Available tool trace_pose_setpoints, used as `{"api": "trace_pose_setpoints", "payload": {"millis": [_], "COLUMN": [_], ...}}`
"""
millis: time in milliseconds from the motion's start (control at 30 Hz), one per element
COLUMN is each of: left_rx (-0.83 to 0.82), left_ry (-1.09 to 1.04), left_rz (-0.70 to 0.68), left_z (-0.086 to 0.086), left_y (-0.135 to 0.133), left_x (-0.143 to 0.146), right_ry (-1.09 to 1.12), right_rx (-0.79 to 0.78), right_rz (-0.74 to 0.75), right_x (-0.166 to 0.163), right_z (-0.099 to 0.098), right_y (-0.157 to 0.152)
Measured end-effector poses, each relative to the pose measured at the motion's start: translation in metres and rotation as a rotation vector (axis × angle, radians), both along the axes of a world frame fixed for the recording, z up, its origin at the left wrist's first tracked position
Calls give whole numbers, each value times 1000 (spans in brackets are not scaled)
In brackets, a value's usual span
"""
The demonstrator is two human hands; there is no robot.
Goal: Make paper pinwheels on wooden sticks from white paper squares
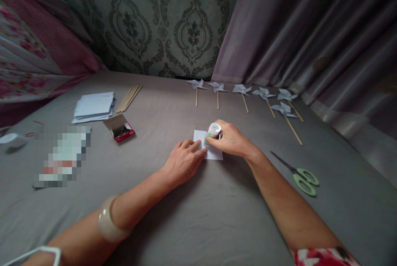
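Note:
A small white paper square lies on the grey sheet in front of me. My left hand rests on its left edge, fingers stretched flat and pressing the paper down. My right hand is closed around a small glue bottle with a white cap and a green band, held tilted over the top of the paper.
Several finished paper pinwheels on sticks line the back right. Green-handled scissors lie at the right. A stack of white paper, wooden sticks and an open red box of pins sit at the left. Curtain hangs at the right.

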State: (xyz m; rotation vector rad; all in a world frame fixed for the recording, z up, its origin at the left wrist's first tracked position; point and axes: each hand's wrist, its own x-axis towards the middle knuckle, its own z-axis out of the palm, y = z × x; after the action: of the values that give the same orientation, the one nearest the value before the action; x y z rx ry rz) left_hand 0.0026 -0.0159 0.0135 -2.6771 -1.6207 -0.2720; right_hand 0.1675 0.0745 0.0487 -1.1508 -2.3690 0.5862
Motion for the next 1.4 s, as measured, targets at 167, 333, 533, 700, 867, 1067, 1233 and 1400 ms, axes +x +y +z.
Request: {"api": "trace_pose_setpoints", "payload": {"millis": [167, 333, 533, 700, 867, 1067, 1233, 1400], "left_rx": [-8, -34, -8, -3, -14, -7, -18, -11], "left_ry": [-6, 2, 5, -5, 0, 0, 3, -12], "left_rz": [-3, 3, -1, -3, 9, 0, 4, -5], "left_z": [1, 1, -1, -1, 1, 0, 0, 1], "left_y": [0, 1, 0, 1, 1, 1, 1, 1], "left_x": [0, 0, 0, 0, 1, 1, 0, 1], "right_ry": [22, 9, 15, 84, 93, 134, 129, 138], "right_rx": [38, 58, -12, 28, 5, 28, -24, 6], "right_rz": [-96, -215, -110, -52, 10, -14, 36, 29], "right_x": [-9, -14, -7, -3, 0, -1, 2, 1], "right_z": [-4, -6, -4, -9, -9, -11, -8, -9], "right_y": [-6, -15, -8, -9, -9, -7, -6, -4]}}
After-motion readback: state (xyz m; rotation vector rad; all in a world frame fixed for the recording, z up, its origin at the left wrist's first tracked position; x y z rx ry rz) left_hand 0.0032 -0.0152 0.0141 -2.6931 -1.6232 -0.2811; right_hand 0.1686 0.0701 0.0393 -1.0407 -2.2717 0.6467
